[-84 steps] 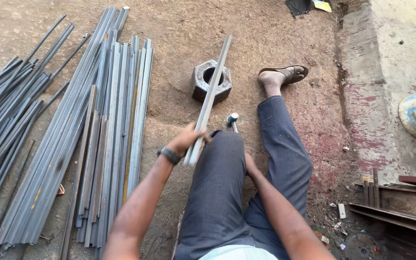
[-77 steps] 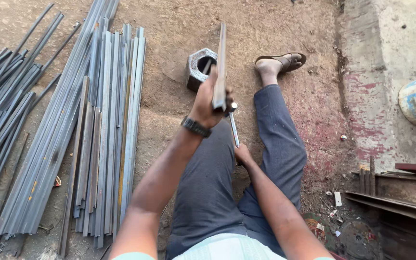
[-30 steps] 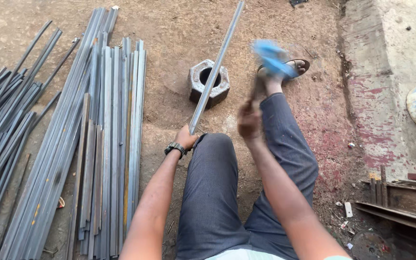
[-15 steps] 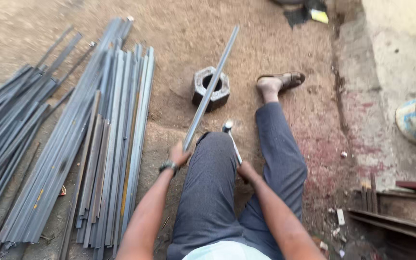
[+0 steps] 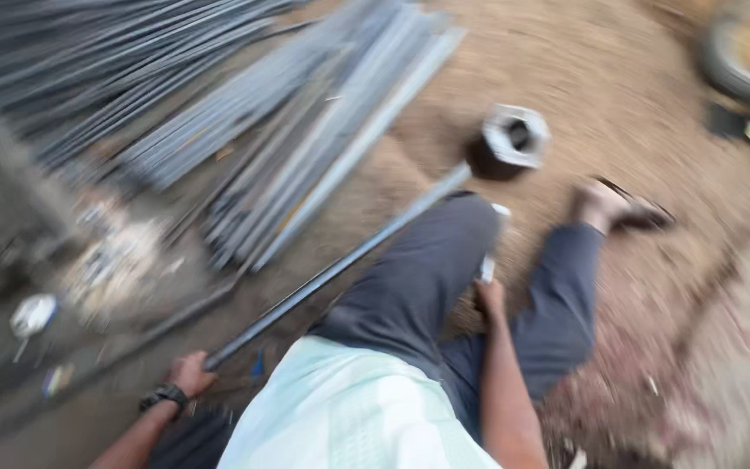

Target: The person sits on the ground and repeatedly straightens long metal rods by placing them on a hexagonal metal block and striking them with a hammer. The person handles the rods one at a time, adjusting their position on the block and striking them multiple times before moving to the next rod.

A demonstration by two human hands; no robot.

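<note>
Swung leftward, left hand point(image 5: 189, 373) grips steel strip point(image 5: 340, 265); right hand point(image 5: 490, 295) holds hammer point(image 5: 490, 260).

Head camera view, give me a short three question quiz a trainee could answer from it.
1. True or false: the left hand holds one end of the long metal bar.
2. What lies on the ground past the bar's far end? A) hexagonal metal block B) bucket C) saw
3. What does the right hand grip, between the legs?

Key:
1. True
2. A
3. The handle of a tool, probably a hammer; the blur hides detail.
</note>
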